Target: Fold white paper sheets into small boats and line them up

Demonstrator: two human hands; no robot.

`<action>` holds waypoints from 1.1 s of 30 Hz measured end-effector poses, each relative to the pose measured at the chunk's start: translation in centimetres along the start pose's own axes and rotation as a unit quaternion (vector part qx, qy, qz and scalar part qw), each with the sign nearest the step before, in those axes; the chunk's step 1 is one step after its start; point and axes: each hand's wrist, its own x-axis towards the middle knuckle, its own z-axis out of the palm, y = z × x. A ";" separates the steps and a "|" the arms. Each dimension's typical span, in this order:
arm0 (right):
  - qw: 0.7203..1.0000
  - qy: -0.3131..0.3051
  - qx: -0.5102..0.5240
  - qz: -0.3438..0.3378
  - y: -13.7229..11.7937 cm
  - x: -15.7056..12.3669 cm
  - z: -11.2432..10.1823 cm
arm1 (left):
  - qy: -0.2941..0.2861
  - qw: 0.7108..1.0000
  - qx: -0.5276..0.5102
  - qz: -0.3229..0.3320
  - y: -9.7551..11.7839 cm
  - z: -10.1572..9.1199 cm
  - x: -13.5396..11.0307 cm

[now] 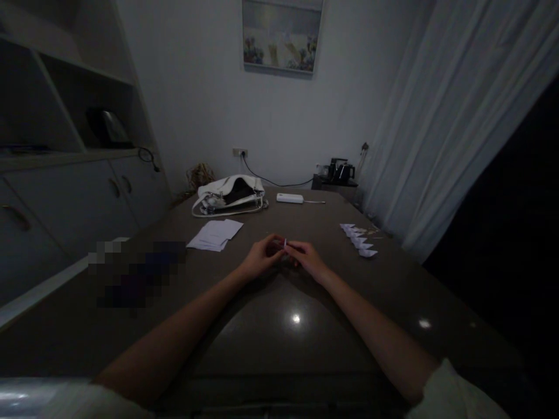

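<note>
Both my hands meet over the middle of the dark table (271,326). Between their fingertips stands a small piece of white paper (285,243), seen almost edge-on, so its folds do not show. My left hand (262,256) pinches it from the left, thumb and fingers curled. From the other side my right hand (307,259) closes its thumb and fingers on the same paper. Off to the right lies a row of several folded white paper pieces (367,253). A loose stack of white paper sheets (213,234) rests to the left, beyond my left hand.
A white handbag (231,195) sits at the table's far end, beside a white power bank (290,198) with a short cable. Scraps (371,231) lie near the right edge. At left, a blurred-out patch (140,273) hides part of the table. White curtains (419,128) hang at right.
</note>
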 end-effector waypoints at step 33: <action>1.000 -0.014 -0.014 -0.006 0.3 0.1 0.1 | 0.024 0.996 -0.078 -0.038 -0.8 -0.1 0.3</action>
